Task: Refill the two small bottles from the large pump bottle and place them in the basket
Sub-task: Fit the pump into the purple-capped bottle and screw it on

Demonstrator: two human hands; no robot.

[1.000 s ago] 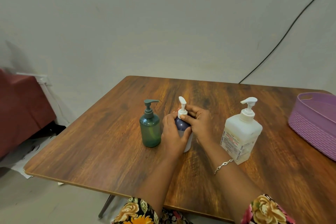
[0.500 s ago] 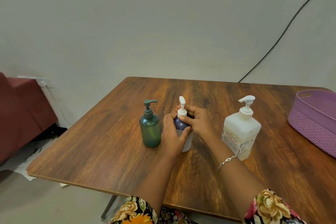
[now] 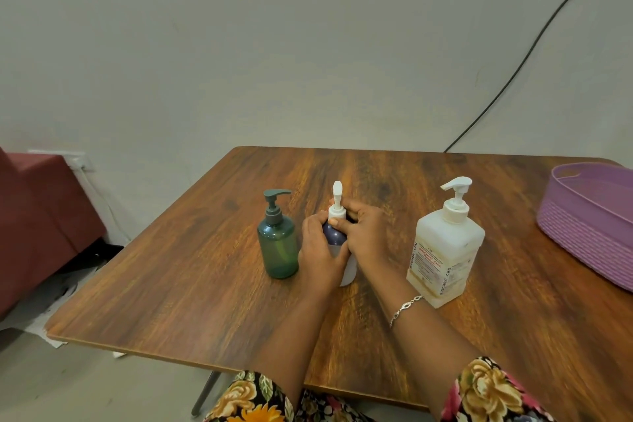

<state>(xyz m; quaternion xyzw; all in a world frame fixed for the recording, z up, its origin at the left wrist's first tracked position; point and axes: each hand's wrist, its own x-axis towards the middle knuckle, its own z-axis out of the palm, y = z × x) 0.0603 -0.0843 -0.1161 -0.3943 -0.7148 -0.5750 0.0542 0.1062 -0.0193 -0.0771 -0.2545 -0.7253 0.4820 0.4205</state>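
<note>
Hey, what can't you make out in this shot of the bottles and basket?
Head view only.
Blue bottle: left hand wraps its body, right hand grips its pump collar, hiding its fill level and whether the pump is loosened.
Basket: cut off by the right edge; most of its inside unseen.
Large bottle: fine print too small to read.
Green bottle: tinted wall obscures its level.

Floral sleeves (image 3: 493, 390) — silver chain bracelet (image 3: 406, 308) on right wrist
</note>
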